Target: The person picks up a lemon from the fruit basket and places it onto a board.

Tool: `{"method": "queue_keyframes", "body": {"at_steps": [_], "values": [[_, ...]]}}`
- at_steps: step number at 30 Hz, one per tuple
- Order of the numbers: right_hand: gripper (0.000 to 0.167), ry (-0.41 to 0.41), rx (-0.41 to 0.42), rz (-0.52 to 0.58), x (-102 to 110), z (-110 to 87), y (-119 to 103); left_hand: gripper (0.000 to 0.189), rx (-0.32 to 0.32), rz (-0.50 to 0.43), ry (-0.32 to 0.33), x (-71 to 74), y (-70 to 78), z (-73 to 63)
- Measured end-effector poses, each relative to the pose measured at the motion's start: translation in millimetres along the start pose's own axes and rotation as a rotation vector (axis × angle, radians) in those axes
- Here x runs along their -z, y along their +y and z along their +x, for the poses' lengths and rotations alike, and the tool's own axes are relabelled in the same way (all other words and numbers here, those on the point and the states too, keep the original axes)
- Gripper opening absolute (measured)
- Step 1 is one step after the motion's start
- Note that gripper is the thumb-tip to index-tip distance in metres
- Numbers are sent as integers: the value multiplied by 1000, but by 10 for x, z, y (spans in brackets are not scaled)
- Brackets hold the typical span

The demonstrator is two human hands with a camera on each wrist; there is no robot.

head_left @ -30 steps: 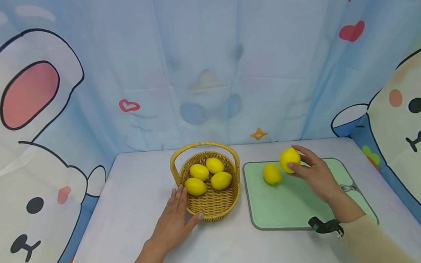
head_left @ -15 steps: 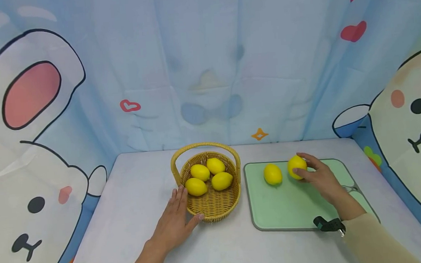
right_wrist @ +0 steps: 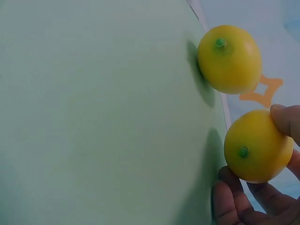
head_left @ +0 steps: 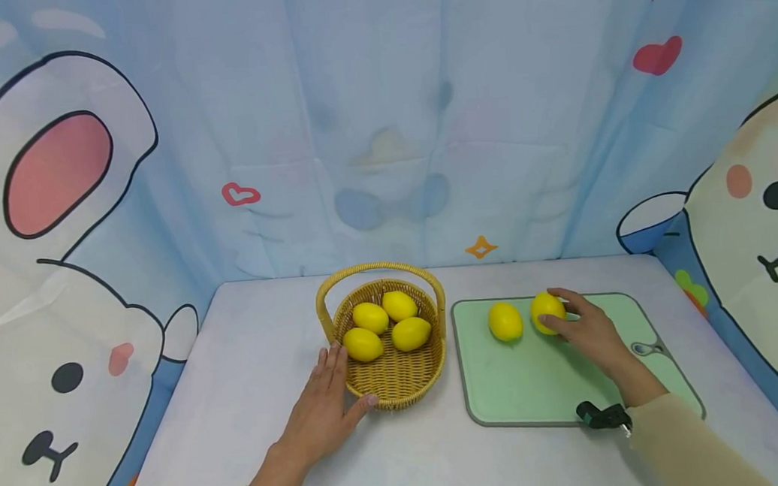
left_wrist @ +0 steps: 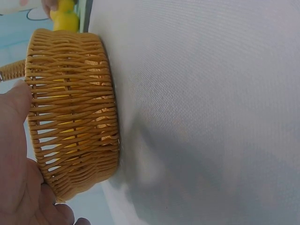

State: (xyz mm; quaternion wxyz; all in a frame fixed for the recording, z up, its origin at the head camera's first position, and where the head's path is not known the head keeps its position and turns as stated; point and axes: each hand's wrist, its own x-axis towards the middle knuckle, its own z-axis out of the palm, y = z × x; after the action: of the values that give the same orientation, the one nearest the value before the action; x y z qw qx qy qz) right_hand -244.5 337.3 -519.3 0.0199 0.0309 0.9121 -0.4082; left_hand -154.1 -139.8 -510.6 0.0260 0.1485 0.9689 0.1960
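My right hand [head_left: 588, 331] holds a yellow lemon [head_left: 547, 312] between thumb and fingers, close over the green cutting board [head_left: 527, 384]. In the right wrist view the held lemon [right_wrist: 255, 150] shows its green stem end, with fingertips right by the board. Just to its left, a second lemon [head_left: 505, 321] rests on the board. A wicker basket [head_left: 399, 381] with an arched handle stands left of the board, several lemons [head_left: 411, 334] inside. Against its left side and front rim rests my left hand [head_left: 320, 413], fingers straight and thumb spread; in the left wrist view the thumb touches the basket rim [left_wrist: 70, 108].
The pale table [head_left: 418, 467] ends at a blue curtain [head_left: 381, 123] printed with cartoon animals. A grey-edged opening [head_left: 647, 348] marks the board's right corner. Both wrists carry small black cameras, one at the right sleeve [head_left: 673, 434].
The right hand has moved the lemon right and down, beside the other lemon on the board. My left hand has stayed at the basket.
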Motion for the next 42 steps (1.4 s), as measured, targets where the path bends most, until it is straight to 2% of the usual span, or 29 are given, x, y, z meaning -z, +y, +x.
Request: {"method": "queue_keyframes", "body": {"at_steps": [13,32,42], "values": [[76,27,-14,-118,-79,13,-8,99,8,-7,-2,-5,-4,5],[85,-4,-35,-141,-73,4,-19,100,16,-15,-12,5,3,4],[79,35,-11,-178,-117,-19,-45,101,17,-14,-13,6,3,9]]}}
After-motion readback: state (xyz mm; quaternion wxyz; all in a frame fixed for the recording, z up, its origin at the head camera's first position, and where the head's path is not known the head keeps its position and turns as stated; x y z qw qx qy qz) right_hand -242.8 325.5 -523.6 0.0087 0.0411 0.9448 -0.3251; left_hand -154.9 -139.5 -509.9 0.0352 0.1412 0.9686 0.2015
